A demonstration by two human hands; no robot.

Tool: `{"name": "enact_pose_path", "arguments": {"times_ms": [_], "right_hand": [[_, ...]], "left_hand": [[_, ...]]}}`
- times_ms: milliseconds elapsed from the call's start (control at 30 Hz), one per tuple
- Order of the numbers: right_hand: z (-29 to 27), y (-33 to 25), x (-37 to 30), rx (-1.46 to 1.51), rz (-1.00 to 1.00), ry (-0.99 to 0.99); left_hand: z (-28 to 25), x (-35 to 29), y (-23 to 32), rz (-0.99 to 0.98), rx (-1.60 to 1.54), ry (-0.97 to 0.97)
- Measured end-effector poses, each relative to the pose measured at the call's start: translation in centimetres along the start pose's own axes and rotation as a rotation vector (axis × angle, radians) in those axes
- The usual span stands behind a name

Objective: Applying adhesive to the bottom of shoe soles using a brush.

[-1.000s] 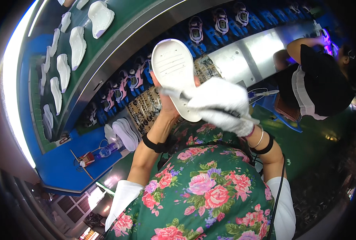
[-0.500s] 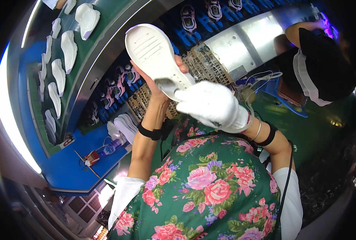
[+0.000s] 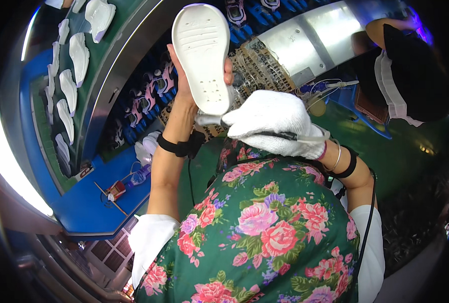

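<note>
My bare left hand grips a white shoe sole from behind. Its fingertips curl round the right side, and the thumb side shows at the left. The sole stands nearly upright, its inner face toward me, with grooves near the top and small holes lower down. My right hand, in a white knit glove, is closed round a brush. The brush's pale bristles are at the sole's lower end; I cannot tell whether they touch it. A clear tube runs along the glove toward my wrist.
On the left, a green conveyor carries several white soles. Shoe uppers stand on blue racks beyond my hands, beside a taped cardboard piece. A plastic bottle lies on a blue table. A person in black is at right.
My left hand has raised the sole and turned it more upright. The brush has moved from the sole's lower left side to its lower end. My right hand has shifted slightly right.
</note>
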State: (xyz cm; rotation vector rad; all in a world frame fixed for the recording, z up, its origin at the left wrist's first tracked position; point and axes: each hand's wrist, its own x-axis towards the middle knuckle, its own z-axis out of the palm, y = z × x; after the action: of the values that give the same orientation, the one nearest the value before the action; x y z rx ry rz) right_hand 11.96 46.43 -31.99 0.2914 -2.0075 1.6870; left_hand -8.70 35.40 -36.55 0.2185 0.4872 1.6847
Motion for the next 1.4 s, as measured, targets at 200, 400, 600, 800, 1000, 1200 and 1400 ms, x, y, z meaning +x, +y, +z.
{"name": "enact_pose_path", "arguments": {"times_ms": [200,400,600,800,1000,1200,1400], "right_hand": [[1.4,0.2,-0.3,-0.504,-0.131,-0.075],[-1.5,0.6,0.5,-0.395,-0.041,-0.020],[-1.4,-0.6,0.9,0.149,0.334,0.092],[-2.7,0.6,2.0,-0.134,0.113,0.365],[-3.7,1.4,2.3,-0.261,0.070,0.244],[-1.8,0.0,1.5,-0.395,0.003,0.298],[-2.3,-0.6,0.9,-0.332,-0.069,0.318]], "left_hand": [[-0.5,0.8,0.0,-0.153,0.218,0.073],[-1.4,1.9,0.3,-0.341,0.142,0.058],[-3.0,0.2,-0.4,-0.308,0.063,0.263],[-4.1,-1.1,-5.4,-0.003,-0.118,0.420],[0.6,-0.5,-5.1,-0.072,0.060,0.293],[-0.4,-3.0,-4.0,0.029,-0.137,0.381],[-2.4,-4.7,-5.5,0.159,-0.011,0.248]]}}
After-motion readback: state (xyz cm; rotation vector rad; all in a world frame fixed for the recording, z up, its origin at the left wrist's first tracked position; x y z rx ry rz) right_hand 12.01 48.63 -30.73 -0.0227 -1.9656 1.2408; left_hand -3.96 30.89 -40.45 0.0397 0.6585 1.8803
